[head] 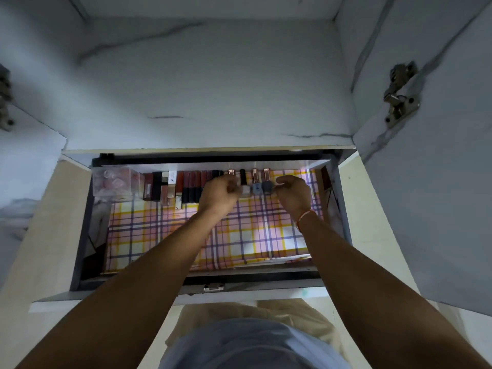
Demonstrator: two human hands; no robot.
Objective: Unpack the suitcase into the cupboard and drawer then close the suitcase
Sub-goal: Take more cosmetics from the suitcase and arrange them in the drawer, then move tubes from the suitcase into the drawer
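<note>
The drawer (80, 235) is pulled open below the cupboard (213, 89). A row of bottles (255, 186) and tubes (190, 186) is lined along its far edge on checked paper (159, 235). A bottle is pinched by the left hand (218, 194). The right hand (292, 194) is curled just right of the bottles; whether anything is held cannot be told.

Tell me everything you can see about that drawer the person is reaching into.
The drawer is pulled open below a cupboard shelf, its walls grey with a dark inner frame. Its floor is lined with a plaid sheet in pink, yellow and purple. Along the back wall runs a row of cosmetics: a clear plastic box at the left, dark tubes, then small nail polish bottles. The left hand and right hand are at the bottles. A metal latch sits on the front edge.
</note>
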